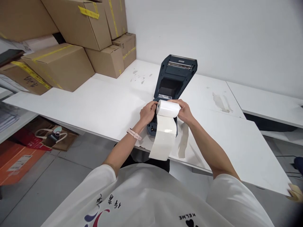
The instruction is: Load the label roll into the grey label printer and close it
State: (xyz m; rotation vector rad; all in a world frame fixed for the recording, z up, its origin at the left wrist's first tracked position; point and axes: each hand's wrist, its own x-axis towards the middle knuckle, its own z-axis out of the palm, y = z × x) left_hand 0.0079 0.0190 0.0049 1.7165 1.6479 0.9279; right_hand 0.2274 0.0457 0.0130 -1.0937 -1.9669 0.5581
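A dark blue label printer [174, 78] stands on the white table [99, 104] with its lid tipped open and back. Just above its open bay I hold a white label roll [168, 108] by its two ends. My left hand [148, 112] grips the left end, my right hand [183, 110] the right end. A loose strip of the label paper [163, 138] hangs from the roll down over the printer's front and the table edge. A pink watch sits on my left wrist.
Cardboard boxes [59, 64] with yellow tape are stacked at the table's back left. A second white table [267, 101] adjoins on the right. Bags and an orange box [16, 160] lie on the floor at left.
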